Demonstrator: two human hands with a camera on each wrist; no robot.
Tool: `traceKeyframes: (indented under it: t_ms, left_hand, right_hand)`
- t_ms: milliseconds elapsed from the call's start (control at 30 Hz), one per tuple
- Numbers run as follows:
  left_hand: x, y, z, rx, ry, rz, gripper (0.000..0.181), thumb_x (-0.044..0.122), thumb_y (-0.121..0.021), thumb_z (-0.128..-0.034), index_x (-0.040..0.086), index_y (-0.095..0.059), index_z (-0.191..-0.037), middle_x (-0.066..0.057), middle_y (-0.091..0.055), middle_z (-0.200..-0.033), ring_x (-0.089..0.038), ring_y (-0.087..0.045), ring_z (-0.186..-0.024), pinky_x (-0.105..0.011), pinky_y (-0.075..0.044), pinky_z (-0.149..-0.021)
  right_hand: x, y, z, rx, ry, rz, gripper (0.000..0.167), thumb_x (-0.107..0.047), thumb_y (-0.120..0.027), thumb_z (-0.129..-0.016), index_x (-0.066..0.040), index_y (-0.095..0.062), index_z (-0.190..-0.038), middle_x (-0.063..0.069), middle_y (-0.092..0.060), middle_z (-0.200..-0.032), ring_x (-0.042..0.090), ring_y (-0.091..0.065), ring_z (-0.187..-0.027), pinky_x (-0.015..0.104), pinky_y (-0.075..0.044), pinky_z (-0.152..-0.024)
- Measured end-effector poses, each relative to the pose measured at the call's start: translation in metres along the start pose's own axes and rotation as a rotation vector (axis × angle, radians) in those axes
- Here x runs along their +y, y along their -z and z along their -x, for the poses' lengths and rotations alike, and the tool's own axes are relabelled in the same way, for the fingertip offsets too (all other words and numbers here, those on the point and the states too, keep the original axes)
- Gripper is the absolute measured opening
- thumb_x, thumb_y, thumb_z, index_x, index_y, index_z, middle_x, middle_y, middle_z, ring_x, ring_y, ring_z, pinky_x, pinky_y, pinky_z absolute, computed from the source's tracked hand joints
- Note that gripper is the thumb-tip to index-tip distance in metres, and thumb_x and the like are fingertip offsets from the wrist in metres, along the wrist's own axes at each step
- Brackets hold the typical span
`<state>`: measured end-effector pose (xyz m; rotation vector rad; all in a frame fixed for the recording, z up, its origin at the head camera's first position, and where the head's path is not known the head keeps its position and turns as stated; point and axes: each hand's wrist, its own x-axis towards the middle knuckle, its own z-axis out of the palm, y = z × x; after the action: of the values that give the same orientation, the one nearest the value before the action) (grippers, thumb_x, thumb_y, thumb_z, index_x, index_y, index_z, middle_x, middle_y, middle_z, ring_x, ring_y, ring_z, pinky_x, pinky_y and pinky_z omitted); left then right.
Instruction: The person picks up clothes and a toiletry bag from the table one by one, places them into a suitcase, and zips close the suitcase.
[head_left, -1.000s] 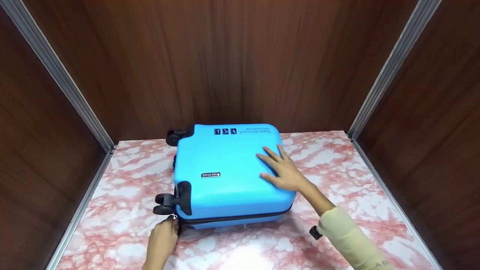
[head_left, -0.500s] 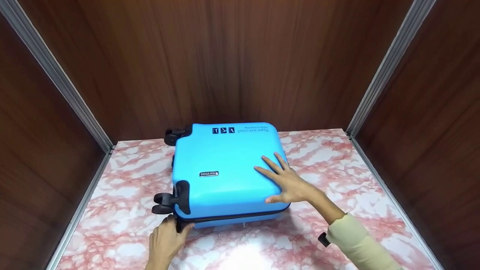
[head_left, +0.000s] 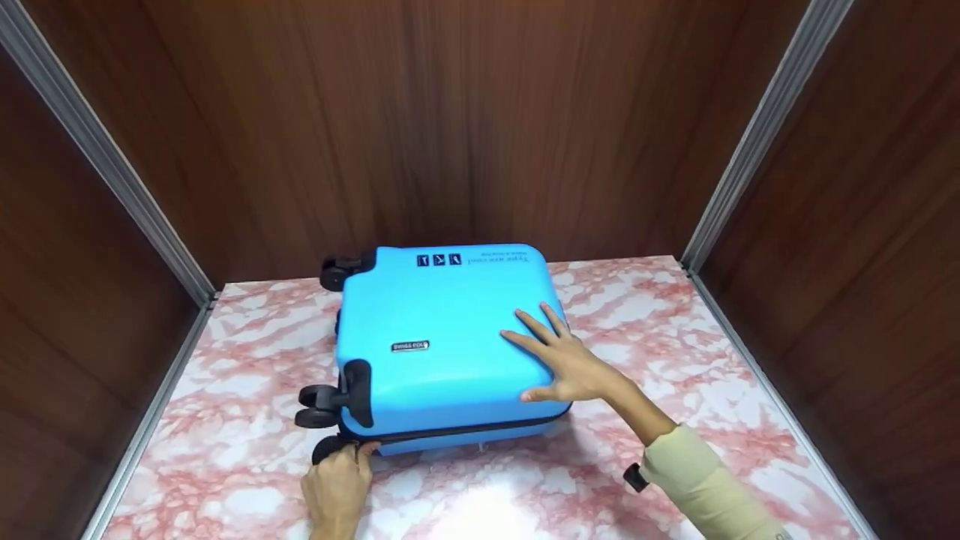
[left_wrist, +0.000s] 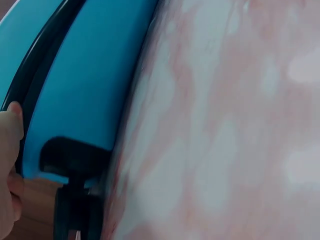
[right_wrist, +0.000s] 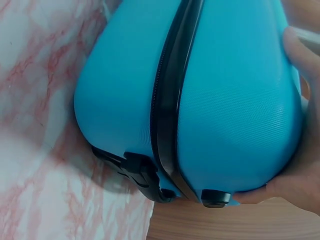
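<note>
A bright blue hard-shell suitcase (head_left: 442, 315) lies flat on the surface, wheels toward the left. Around its side runs a black zipper band (head_left: 465, 433). My left hand (head_left: 337, 484) grips the near left corner at this band. In the left wrist view its thumb (left_wrist: 16, 112) lies on the band and its other fingers curl past the corner; whether a zipper pull is between them cannot be seen. My right hand (head_left: 574, 367) rests with spread fingers on the lid's near right part. In the right wrist view, black fittings (right_wrist: 145, 177) show on the suitcase's side.
Pink-and-white marbled surface (head_left: 675, 360) surrounds the suitcase. Brown wood-look panels (head_left: 450, 120) stand behind and on both sides, with metal profiles (head_left: 750, 142) at their joints. Black wheels (head_left: 319, 405) stick out left. A small black object (head_left: 635, 477) is beside the right sleeve.
My left thumb has come round onto the near side of the corner. My right hand has slid toward the lid's near edge. The suitcase appears slightly farther left in view.
</note>
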<state>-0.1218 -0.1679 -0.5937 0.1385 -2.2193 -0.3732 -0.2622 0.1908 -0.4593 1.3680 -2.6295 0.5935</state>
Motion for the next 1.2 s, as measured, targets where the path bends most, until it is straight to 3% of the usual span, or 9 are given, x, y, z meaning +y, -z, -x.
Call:
traceKeyframes:
  t_ms: [100, 233, 367, 467, 533, 633, 767, 1033, 1200]
  left_hand:
    - [0.004, -0.001, 0.003, 0.063, -0.024, -0.022, 0.038, 0.032, -0.075, -0.0739, 0.001, -0.060, -0.059, -0.018, -0.056, -0.050, -0.044, -0.053, -0.039, -0.055, -0.038, -0.038]
    - [0.011, -0.001, 0.006, 0.083, -0.056, -0.031, 0.039, 0.030, -0.072, -0.0772, 0.000, -0.057, -0.057, -0.017, -0.054, -0.047, -0.043, -0.052, -0.036, -0.053, -0.037, -0.036]
    - [0.023, -0.005, 0.009, 0.092, -0.112, -0.067, 0.052, 0.030, -0.055, -0.0970, 0.001, -0.052, -0.054, -0.014, -0.049, -0.042, -0.039, -0.049, -0.032, -0.048, -0.034, -0.031]
    - [0.038, -0.010, 0.012, 0.066, -0.154, -0.109, 0.054, 0.025, -0.042, -0.1031, 0.004, -0.049, -0.054, -0.013, -0.048, -0.040, -0.036, -0.049, -0.031, -0.046, -0.033, -0.029]
    - [0.048, -0.013, 0.015, 0.024, -0.148, -0.104, 0.045, 0.018, -0.047, -0.0980, 0.004, -0.050, -0.055, -0.013, -0.049, -0.041, -0.037, -0.050, -0.032, -0.046, -0.034, -0.029]
    - [0.060, -0.016, 0.019, -0.048, -0.086, -0.051, 0.030, 0.012, -0.056, -0.0881, 0.003, -0.053, -0.059, -0.016, -0.053, -0.043, -0.039, -0.054, -0.036, -0.047, -0.038, -0.033]
    - [0.067, -0.015, 0.022, -0.120, -0.019, -0.015, 0.022, 0.009, -0.057, -0.0860, 0.002, -0.056, -0.065, -0.018, -0.056, -0.047, -0.040, -0.057, -0.041, -0.048, -0.041, -0.037]
    - [0.074, -0.012, 0.023, -0.140, -0.089, -0.030, 0.025, 0.004, -0.060, -0.0854, 0.006, -0.048, -0.063, -0.016, -0.054, -0.044, -0.037, -0.057, -0.039, -0.046, -0.042, -0.036]
    - [0.084, -0.013, 0.022, -0.211, -0.116, -0.018, 0.029, 0.006, -0.061, -0.0898, 0.006, -0.050, -0.063, -0.015, -0.056, -0.046, -0.034, -0.058, -0.040, -0.043, -0.043, -0.036]
  right_hand:
    - [0.000, 0.000, -0.002, 0.000, 0.003, -0.005, 0.096, -0.064, -0.068, -0.080, -0.019, -0.033, -0.156, 0.021, -0.016, -0.166, 0.058, -0.002, -0.148, 0.083, -0.025, -0.100]
    - [-0.001, 0.000, 0.000, -0.013, -0.016, -0.014, 0.095, -0.059, -0.071, -0.079, -0.019, -0.032, -0.156, 0.020, -0.015, -0.166, 0.057, -0.001, -0.149, 0.081, -0.028, -0.100]
    - [-0.001, 0.003, 0.001, -0.026, -0.031, -0.020, 0.095, -0.057, -0.073, -0.079, -0.020, -0.032, -0.157, 0.019, -0.014, -0.167, 0.056, 0.000, -0.150, 0.079, -0.031, -0.101]
    - [0.000, 0.005, 0.001, -0.026, -0.041, -0.027, 0.095, -0.056, -0.074, -0.079, -0.021, -0.032, -0.157, 0.018, -0.014, -0.167, 0.055, 0.001, -0.150, 0.079, -0.029, -0.102]
    - [0.001, 0.005, 0.000, -0.026, -0.043, -0.031, 0.095, -0.057, -0.074, -0.079, -0.022, -0.031, -0.157, 0.017, -0.013, -0.167, 0.054, 0.001, -0.150, 0.079, -0.028, -0.103]
    - [0.001, 0.005, 0.000, -0.034, -0.042, -0.036, 0.095, -0.059, -0.073, -0.080, -0.023, -0.030, -0.157, 0.016, -0.012, -0.168, 0.053, 0.002, -0.151, 0.079, -0.027, -0.104]
    - [0.001, 0.004, 0.001, -0.031, -0.049, -0.042, 0.095, -0.059, -0.073, -0.079, -0.024, -0.031, -0.157, 0.015, -0.012, -0.168, 0.053, 0.002, -0.151, 0.079, -0.028, -0.104]
    - [0.002, 0.003, 0.003, -0.027, -0.074, -0.053, 0.095, -0.059, -0.074, -0.078, -0.025, -0.032, -0.156, 0.014, -0.014, -0.168, 0.051, 0.002, -0.152, 0.079, -0.027, -0.105]
    - [0.000, 0.000, 0.001, -0.021, -0.072, -0.057, 0.095, -0.059, -0.074, -0.078, -0.026, -0.032, -0.157, 0.013, -0.014, -0.168, 0.051, 0.002, -0.152, 0.078, -0.027, -0.105]
